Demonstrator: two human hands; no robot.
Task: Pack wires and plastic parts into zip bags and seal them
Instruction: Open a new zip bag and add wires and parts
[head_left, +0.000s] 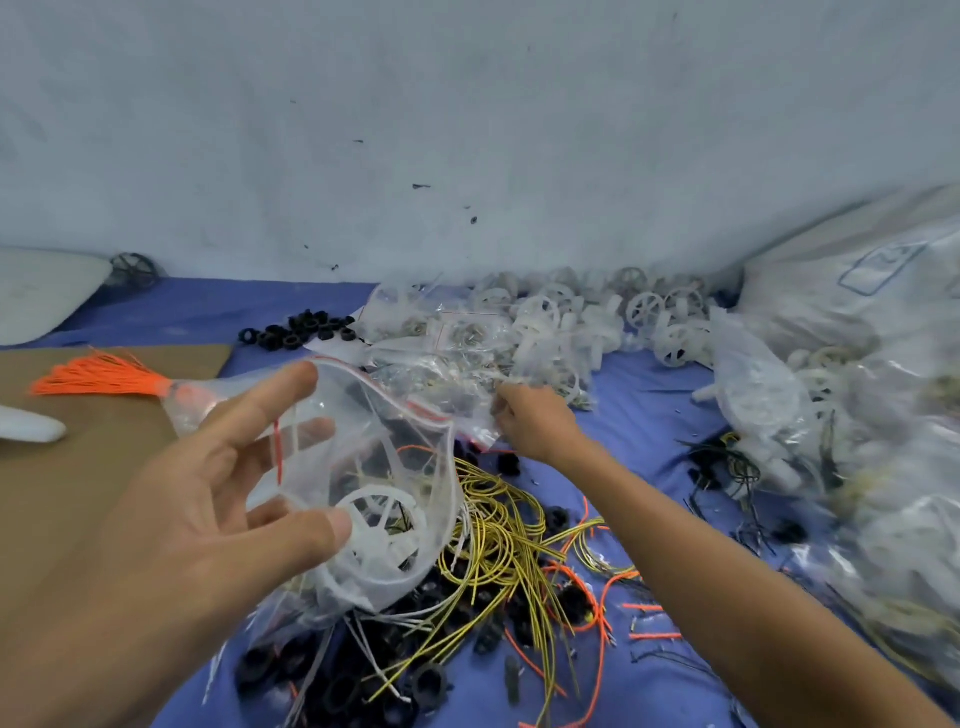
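Orange wires (98, 374), bundled, far left on cardboard (78, 467). Left hand (197, 509): grip pinching an open zip bag (374, 467) holding a white wheel (379, 525), near centre. Yellow wires (498, 535) loose on blue cloth (649, 395). Right hand (535, 421): grip curled into heap of clear bags (441, 343); hold unclear. White wheels (644, 306) heaped far right against the wall (467, 130).

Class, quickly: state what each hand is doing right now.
Left hand: holds the open zip bag.
Right hand: at the pile of bags; grip cannot be told.

Left hand (197, 499) holds zip bag (379, 457), right hand (535, 421) reaching bags (457, 338)
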